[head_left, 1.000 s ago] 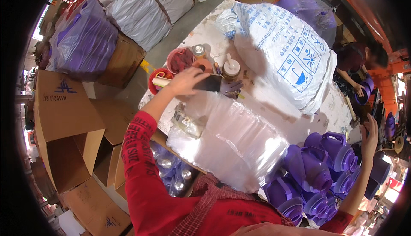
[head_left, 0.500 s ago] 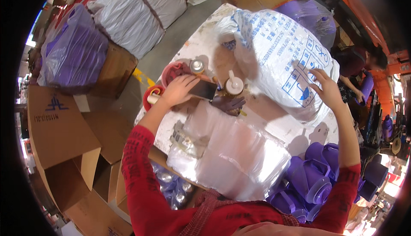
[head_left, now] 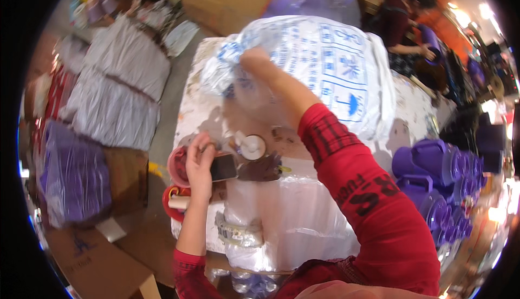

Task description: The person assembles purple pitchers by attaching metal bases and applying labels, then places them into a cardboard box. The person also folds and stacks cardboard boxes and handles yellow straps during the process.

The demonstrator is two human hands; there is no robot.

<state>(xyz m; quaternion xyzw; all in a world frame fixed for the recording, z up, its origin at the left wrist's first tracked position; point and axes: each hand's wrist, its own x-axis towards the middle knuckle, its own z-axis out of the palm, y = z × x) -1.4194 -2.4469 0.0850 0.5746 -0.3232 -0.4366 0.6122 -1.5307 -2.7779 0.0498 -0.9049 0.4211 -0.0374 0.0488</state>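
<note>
My right hand (head_left: 254, 59) reaches across to the far left end of a large white plastic sack (head_left: 346, 71) with blue print, closed on its gathered end. My left hand (head_left: 200, 161) is curled beside a pink bowl (head_left: 176, 168) and a dark flat phone-like slab (head_left: 224, 168). Something small and round seems to sit between its thumb and fingers, but blur hides what. Near it stand a round container with a white pump top (head_left: 252, 147) and a dark glove (head_left: 260, 169). Clear plastic bags (head_left: 309, 217) lie stacked in front of me.
Purple jugs (head_left: 428, 161) cluster at the right. A roll of tape (head_left: 238, 234) lies by the bags, and a red container (head_left: 176, 202) sits at the table's left edge. Cardboard boxes (head_left: 97, 261) and wrapped bundles (head_left: 116, 109) stand left. A person (head_left: 401, 33) holds a purple item at the far right.
My right hand has moved left from the sack's near right side to its gathered end and closed there. My left hand has shifted and curled by the pink bowl. The view has turned right.
</note>
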